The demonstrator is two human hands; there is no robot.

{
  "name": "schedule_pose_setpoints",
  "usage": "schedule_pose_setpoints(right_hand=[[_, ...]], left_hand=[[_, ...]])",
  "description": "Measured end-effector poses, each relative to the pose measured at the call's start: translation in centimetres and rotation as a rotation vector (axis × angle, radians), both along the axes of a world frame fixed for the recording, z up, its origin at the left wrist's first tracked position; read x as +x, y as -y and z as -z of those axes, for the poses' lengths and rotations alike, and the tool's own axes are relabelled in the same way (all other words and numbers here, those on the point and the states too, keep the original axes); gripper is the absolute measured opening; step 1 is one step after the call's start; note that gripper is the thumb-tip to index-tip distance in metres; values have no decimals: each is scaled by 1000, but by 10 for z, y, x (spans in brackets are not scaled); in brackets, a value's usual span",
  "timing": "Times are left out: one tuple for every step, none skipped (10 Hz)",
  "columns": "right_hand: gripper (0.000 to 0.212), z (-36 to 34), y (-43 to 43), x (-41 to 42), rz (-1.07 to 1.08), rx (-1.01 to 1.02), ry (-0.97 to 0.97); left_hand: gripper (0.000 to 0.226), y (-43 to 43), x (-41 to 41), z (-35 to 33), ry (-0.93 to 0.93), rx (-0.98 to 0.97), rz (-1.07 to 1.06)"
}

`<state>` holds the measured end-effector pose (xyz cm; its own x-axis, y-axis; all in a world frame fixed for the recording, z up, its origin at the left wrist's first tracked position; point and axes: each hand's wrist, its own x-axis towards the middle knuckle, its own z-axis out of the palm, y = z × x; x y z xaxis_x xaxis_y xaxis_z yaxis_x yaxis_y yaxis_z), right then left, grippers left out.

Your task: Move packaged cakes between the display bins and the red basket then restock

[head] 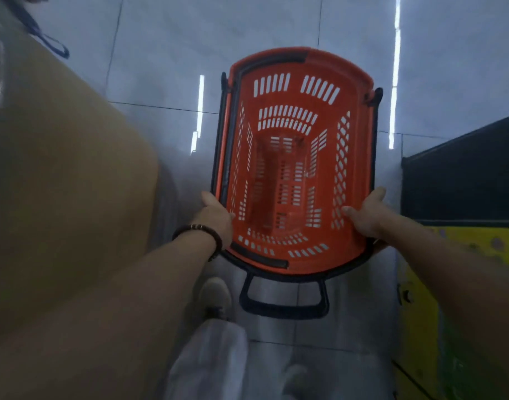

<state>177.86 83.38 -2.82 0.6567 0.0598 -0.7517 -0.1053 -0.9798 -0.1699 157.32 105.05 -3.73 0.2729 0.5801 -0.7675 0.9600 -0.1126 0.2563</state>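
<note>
The red basket (296, 163) is held over the tiled floor (166, 47), directly in front of the person and tilted so that its open mouth faces the camera. Its interior shows only slotted walls and base; no packaged cakes are visible inside it. A black pull handle (285, 301) hangs from the near end, and black trim runs along the rim.

The left hand (215, 217) grasps the near left rim, thumb on the outer edge and fingers wrapped toward the inside. A dark beaded bracelet (201, 233) sits on that wrist. The right hand (368, 217) grasps the near right rim, thumb inside the wall and fingers under the outer edge. Both grips are closed on the basket, and both sit at the near end only.

To the left stands a broad tan surface (60, 183), blurred, apparently a carton. To the right are a dark fixture (464, 174) and a yellow printed panel (420, 313) below it. No display bin can be identified with certainty.

Hazards, as judged from this position:
- Both grips hold one end, so the far end is unsupported; a loosened hand would let the basket swing or drop.
- The aisle is narrow; the rim may strike the carton or fixture during turning.
- The hanging handle is near the shoes (215, 295) and may catch a foot.
</note>
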Motion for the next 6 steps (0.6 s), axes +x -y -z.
schedule_pose_setpoints(right_hand=[[85,2,-25,34,45,36,-14],[79,8,-30,44,44,-10,-38],[78,8,-39,56,51,9,-50],[79,0,-41,55,36,-34,-86],[97,-10,-48,63,15,-118,-129],[100,-35,-55,68,-92,-70,50]], left_hand=[[64,-16,24,4,-36,43,-10],[47,-26,31,11,-79,-26,-6],[53,-32,40,9,-49,-31,-4],[56,-30,38,5,-33,-88,-53],[96,-36,45,-11,-15,-95,-94],[98,-44,55,-49,141,79,-112]])
